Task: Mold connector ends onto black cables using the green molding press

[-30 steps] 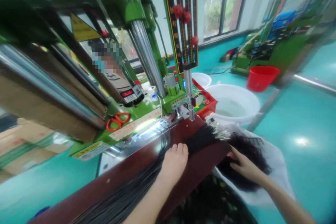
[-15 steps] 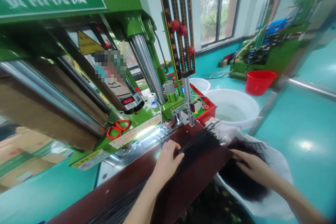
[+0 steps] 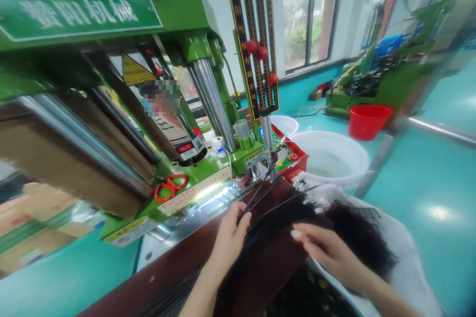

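Several thin black cables with metal ends rise from my left hand (image 3: 232,230), whose fingers are closed round them. Under and beside it, a bundle of black cables (image 3: 275,215) lies along the dark red board (image 3: 280,252). My right hand (image 3: 327,252) is over the board's right part, thumb and fingers pinched on a small white piece (image 3: 296,234). A heap of black parts (image 3: 360,237) lies on white cloth (image 3: 405,252) to the right of the board.
The green press (image 3: 174,15) stands on the left, with red-handled scissors (image 3: 171,188) on its base. A red-edged control panel (image 3: 297,153) is beyond the board. White tubs (image 3: 334,158) and a red bucket (image 3: 368,121) stand on the floor. A person is behind the press.
My left hand has lifted several cables off the bundle. My right hand has moved left from the black heap to above the board, and a small white piece now shows at its fingertips.
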`<state>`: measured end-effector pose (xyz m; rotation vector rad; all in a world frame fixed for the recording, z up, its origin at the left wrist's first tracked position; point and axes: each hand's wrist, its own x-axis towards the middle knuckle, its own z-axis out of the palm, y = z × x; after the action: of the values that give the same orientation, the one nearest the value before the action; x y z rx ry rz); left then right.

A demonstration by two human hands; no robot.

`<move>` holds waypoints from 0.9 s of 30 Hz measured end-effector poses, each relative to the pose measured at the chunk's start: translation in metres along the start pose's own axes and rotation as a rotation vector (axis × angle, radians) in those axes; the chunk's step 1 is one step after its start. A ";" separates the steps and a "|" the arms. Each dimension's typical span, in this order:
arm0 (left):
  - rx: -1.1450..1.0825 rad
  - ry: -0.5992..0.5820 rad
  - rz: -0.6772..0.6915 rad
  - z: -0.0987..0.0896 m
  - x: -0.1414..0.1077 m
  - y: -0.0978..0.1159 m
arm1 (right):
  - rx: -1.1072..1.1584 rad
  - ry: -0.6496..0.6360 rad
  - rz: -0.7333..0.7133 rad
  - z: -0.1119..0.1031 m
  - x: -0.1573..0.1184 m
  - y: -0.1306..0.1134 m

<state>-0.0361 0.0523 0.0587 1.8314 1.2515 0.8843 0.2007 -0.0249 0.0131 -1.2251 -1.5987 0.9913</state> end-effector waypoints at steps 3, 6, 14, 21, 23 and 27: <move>0.003 -0.065 0.014 0.008 -0.004 -0.001 | 0.630 -0.066 0.053 0.028 0.023 -0.010; 0.015 -0.220 0.019 0.021 -0.011 0.000 | 1.030 0.054 0.033 0.035 0.051 -0.026; -0.091 -0.368 -0.049 0.032 -0.007 0.002 | 0.906 0.118 0.177 0.014 0.063 -0.040; -0.134 -0.231 -0.079 0.034 0.000 0.000 | 0.953 0.141 0.170 0.010 0.063 -0.034; -0.100 -0.200 -0.069 0.033 -0.001 0.000 | 0.935 0.155 0.181 0.008 0.065 -0.032; 0.001 -0.149 -0.010 0.031 -0.001 0.000 | 0.924 0.162 0.180 0.007 0.066 -0.028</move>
<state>-0.0104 0.0454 0.0434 1.8538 1.1677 0.7276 0.1764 0.0337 0.0478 -0.7603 -0.7279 1.4679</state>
